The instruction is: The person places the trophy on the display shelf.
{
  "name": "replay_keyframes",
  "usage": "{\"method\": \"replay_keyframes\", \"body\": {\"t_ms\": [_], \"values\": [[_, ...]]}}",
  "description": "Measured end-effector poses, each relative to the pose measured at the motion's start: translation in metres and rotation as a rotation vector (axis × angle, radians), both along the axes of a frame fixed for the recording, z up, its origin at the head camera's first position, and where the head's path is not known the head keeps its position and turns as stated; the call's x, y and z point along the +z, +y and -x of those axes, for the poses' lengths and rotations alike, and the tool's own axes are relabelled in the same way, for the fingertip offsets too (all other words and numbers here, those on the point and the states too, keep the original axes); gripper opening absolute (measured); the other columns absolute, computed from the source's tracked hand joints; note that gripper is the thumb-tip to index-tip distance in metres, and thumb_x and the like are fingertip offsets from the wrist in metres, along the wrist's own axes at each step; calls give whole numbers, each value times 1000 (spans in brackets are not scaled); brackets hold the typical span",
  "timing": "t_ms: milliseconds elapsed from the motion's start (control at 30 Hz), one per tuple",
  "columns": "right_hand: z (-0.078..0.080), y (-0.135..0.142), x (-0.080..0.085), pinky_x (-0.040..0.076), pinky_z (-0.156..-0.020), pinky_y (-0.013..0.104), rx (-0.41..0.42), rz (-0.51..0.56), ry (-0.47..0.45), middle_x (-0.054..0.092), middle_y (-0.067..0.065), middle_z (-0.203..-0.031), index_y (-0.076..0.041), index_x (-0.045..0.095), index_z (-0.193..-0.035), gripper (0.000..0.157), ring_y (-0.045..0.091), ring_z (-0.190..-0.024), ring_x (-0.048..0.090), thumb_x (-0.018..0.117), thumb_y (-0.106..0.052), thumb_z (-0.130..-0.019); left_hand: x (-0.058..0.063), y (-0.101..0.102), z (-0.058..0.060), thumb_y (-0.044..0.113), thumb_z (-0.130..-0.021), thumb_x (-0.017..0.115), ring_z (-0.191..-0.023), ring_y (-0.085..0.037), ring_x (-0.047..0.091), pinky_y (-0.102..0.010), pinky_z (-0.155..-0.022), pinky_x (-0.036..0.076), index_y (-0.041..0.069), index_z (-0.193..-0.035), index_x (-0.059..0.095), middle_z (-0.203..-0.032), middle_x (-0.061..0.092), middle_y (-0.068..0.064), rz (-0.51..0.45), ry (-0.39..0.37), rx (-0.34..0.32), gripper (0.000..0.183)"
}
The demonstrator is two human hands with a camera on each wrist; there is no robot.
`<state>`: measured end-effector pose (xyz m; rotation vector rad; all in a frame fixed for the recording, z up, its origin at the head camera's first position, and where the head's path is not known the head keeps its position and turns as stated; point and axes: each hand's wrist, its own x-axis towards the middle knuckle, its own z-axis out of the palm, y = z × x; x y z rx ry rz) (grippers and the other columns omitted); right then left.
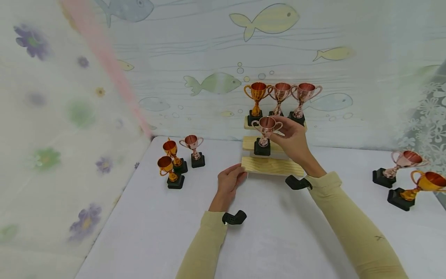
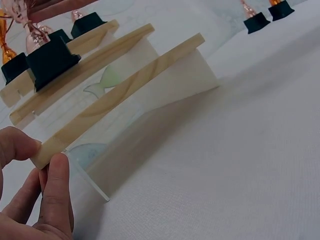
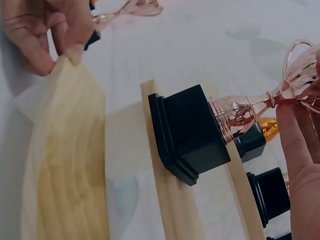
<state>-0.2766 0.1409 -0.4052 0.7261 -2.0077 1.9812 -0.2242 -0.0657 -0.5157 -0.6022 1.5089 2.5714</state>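
Observation:
My right hand holds a rose-gold trophy cup by its bowl and stem. Its black square base is right at the middle board of a three-tier wooden display stand. With thumb and fingers, my left hand pinches the left end of the lowest board, just above a clear support panel. On the top tier stand a gold trophy and two rose-gold trophies, partly hidden behind my right hand.
At the left of the white table stand two gold trophies and a rose-gold trophy. Toward the right edge are a rose-gold trophy and a gold trophy. A fish-print curtain hangs behind the stand.

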Motion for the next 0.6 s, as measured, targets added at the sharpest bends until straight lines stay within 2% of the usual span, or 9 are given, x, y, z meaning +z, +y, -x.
{"method": "replay_keyframes", "body": {"t_ms": [333,600], "values": [[24,-13,5,53,-73,19,-21,-109,-21,65,-2,-102,-2,61,-136,43,10,-93,66,71,-4,-95,1,1,0,-4,-90,70,-88,-15,69,-24,-82,62,-9,-122,67,-108,68,-17,-3,-3,6,33],[36,-18,7,55,-76,20,27,-118,-28,67,-3,-103,-3,58,-140,45,8,-92,68,69,-5,-96,0,2,1,-4,-90,70,-87,-14,69,-24,-81,62,-9,-122,67,-108,69,-17,-7,-6,20,32]]}}
